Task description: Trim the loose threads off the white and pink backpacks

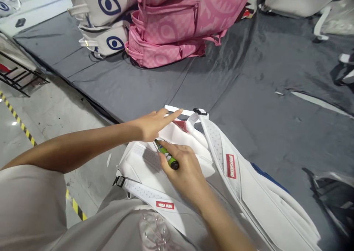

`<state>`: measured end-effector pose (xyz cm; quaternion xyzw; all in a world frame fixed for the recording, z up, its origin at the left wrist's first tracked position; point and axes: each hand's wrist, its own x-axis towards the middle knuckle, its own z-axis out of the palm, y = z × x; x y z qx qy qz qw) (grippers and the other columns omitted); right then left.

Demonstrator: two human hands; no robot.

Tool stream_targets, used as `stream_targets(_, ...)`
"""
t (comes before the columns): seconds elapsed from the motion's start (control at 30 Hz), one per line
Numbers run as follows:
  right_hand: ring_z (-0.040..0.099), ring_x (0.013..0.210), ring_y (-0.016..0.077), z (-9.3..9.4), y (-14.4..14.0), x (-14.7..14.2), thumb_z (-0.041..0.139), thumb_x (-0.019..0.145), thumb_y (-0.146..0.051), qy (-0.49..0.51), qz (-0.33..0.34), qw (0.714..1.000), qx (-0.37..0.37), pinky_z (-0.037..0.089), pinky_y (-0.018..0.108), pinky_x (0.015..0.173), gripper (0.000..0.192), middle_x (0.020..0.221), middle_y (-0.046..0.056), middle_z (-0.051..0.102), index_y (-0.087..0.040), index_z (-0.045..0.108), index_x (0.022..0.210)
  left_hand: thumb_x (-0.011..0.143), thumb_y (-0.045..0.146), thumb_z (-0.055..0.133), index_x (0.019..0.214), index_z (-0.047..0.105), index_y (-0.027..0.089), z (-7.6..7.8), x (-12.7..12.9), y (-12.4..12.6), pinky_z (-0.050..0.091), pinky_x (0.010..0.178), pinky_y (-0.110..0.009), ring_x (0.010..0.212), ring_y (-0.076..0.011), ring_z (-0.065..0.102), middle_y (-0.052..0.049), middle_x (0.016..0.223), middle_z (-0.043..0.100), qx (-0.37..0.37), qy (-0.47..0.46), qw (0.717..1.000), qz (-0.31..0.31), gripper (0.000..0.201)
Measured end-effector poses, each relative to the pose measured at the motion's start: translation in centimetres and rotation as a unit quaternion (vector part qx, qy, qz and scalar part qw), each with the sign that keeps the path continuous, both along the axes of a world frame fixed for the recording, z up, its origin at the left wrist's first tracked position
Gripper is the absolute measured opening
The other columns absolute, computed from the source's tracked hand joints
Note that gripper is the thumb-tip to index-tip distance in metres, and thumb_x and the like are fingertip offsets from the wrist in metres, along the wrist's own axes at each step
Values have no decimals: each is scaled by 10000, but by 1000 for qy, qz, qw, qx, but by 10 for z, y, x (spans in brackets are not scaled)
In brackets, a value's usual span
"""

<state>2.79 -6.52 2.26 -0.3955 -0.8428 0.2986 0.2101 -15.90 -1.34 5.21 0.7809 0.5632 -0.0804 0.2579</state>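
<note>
A white backpack (193, 192) lies at the front edge of the table, its shoulder straps facing up. Red labels mark the right strap (218, 147) and the left strap (146, 195). My right hand (185, 166) is closed around a short green tool with a black end (168, 155), whose exact kind I cannot make out. Its tip points at the white fabric just below my left hand. My left hand (155, 124) rests on the top end of the backpack, index finger stretched out toward the white webbing (179, 110); its thumb side is partly hidden.
Pink backpacks (177, 26) are stacked at the back, beside white backpacks with blue eye prints (107, 37). A grey sheet (177, 85) with a tear (320, 101) covers the table. Dark straps (329, 192) lie at right. Yellow-black tape (22, 121) marks the floor.
</note>
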Motion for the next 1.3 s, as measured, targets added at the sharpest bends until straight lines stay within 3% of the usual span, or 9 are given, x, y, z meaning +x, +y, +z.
stream_targets(0.17, 687, 814, 247, 1, -3, -1, 561, 915, -227, -10, -29, 999, 43, 446, 410, 775, 297, 891, 62, 762, -132, 702, 1158, 850, 59, 556, 1556, -126, 395, -3, 0, -3, 455, 969, -372, 1256, -280, 487, -103, 1554, 298, 22, -1, 1000, -4, 1038)
stream_targets(0.6, 689, 913, 264, 6, -1, -4, 541, 924, -254, -12, -19, 1000, -6, 470, 445, 845, 313, 950, 67, 768, -157, 707, 1170, 852, 36, 562, 1565, -66, 383, -6, -2, -5, 455, 983, -370, 1293, -285, 467, -110, 1551, 298, 36, -21, 999, -5, 1012)
stream_targets(0.77, 685, 976, 241, 7, -1, -2, 545, 931, -261, 9, 0, 999, -34, 478, 424, 892, 327, 1068, 63, 762, -185, 689, 1215, 856, 29, 534, 1567, -73, 380, -4, -2, -5, 444, 990, -375, 1295, -292, 462, -112, 1555, 294, 28, -15, 999, -7, 999)
stream_targets(0.93, 690, 946, 262, 9, -1, 4, 532, 930, -254, -51, -30, 998, 23, 462, 458, 869, 305, 1034, 87, 768, -182, 700, 1174, 866, 79, 548, 1566, -102, 379, -4, -1, -5, 421, 1011, -402, 1309, -302, 445, -121, 1573, 266, 19, -20, 1000, -8, 1002)
stream_targets(1.1, 679, 1014, 244, 7, 0, 3, 556, 928, -247, -12, 6, 1000, -25, 473, 430, 905, 323, 1085, 60, 758, -207, 685, 1222, 854, 29, 527, 1566, -66, 389, -4, -1, -5, 435, 982, -360, 1284, -276, 467, -103, 1561, 289, 26, -20, 999, 1, 994)
stream_targets(1.3, 694, 959, 268, 8, 1, 0, 537, 933, -248, -14, -20, 1000, -2, 478, 471, 890, 323, 1037, 83, 767, -158, 692, 1201, 858, 41, 531, 1570, -67, 364, -7, -2, -6, 441, 984, -380, 1256, -288, 487, -116, 1552, 295, 36, -18, 999, -8, 985)
